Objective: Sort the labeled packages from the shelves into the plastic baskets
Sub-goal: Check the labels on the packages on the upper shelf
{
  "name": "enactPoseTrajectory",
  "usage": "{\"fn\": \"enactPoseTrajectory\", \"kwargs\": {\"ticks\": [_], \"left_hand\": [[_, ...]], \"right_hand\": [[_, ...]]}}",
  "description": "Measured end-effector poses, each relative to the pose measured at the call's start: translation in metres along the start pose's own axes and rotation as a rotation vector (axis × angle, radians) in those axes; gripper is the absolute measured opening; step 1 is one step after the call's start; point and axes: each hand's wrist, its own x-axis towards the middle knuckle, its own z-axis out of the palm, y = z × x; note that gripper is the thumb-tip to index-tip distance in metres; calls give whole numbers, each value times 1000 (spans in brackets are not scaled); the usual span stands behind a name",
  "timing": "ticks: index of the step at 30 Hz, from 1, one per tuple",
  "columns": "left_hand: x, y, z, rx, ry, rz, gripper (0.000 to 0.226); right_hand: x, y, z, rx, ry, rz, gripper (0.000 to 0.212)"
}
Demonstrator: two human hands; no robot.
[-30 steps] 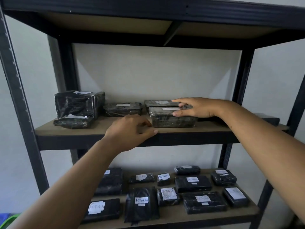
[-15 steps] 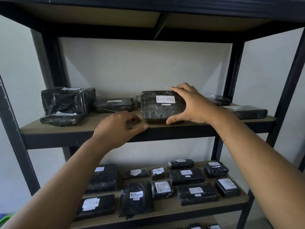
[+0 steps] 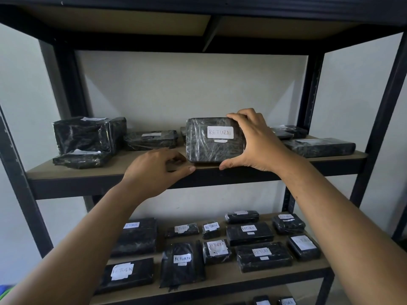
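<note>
A black wrapped package [image 3: 206, 146] with a white label reading RETURN stands tipped up on its long edge at the front of the upper shelf [image 3: 72, 170]. My right hand [image 3: 255, 142] grips its right end, fingers over the top corner and thumb under the bottom edge. My left hand [image 3: 154, 170] rests on the shelf's front edge just left of the package, fingers curled, holding nothing. Other black packages lie on this shelf: a big block [image 3: 86, 134] at the left, a flat one [image 3: 150, 139] beside it, another [image 3: 319, 147] at the right.
The lower shelf [image 3: 222, 274] carries several small black packages, most labelled RETURN. Black metal uprights [image 3: 383, 111] frame both sides, and a board closes the bay overhead. A green and blue basket corner [image 3: 4, 292] shows at the bottom left. A white wall stands behind.
My right hand has tilted the package from lying flat up onto its edge, so the RETURN label faces me. My left hand has stayed on the shelf edge.
</note>
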Motion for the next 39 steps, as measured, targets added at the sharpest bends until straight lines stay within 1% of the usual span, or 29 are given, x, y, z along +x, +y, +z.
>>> {"fn": "enactPoseTrajectory", "kwargs": {"ticks": [5, 8, 13, 15, 18, 20, 21, 24, 26, 29, 33, 36, 39], "left_hand": [[0, -2, 2, 9, 19, 13, 56], [0, -3, 3, 14, 17, 13, 59], [-3, -5, 3, 24, 23, 16, 55], [-10, -6, 3, 4, 106, 66, 47], [-34, -9, 7, -59, 386, 178, 31], [-56, -12, 12, -43, 532, 180, 27], [-68, -13, 15, -30, 558, 151, 27], [-104, -25, 23, -28, 535, 55, 35], [-127, -34, 25, -28, 473, 14, 38], [-163, -48, 27, -40, 373, -62, 42], [-210, -70, 32, -7, 318, -198, 46], [-246, -91, 34, -12, 263, -320, 47], [-279, -119, 34, 3, 237, -365, 43]], "right_hand": [[-3, 2, 4, 19, 34, -19, 140], [-3, 4, 8, 39, 38, -22, 137], [-5, 6, 17, 161, 87, 9, 129], [-9, 3, 20, 268, 137, 25, 126], [-16, -10, 25, 441, 220, 6, 115], [-22, -22, 32, 533, 248, -20, 111], [-25, -30, 36, 562, 244, -39, 109], [-30, -55, 53, 603, 200, -100, 110], [-31, -73, 66, 617, 171, -155, 111], [-35, -98, 83, 648, 175, -244, 113], [-45, -133, 102, 669, 155, -325, 117], [-53, -163, 118, 629, 158, -394, 118], [-60, -191, 136, 619, 127, -417, 118]]}}
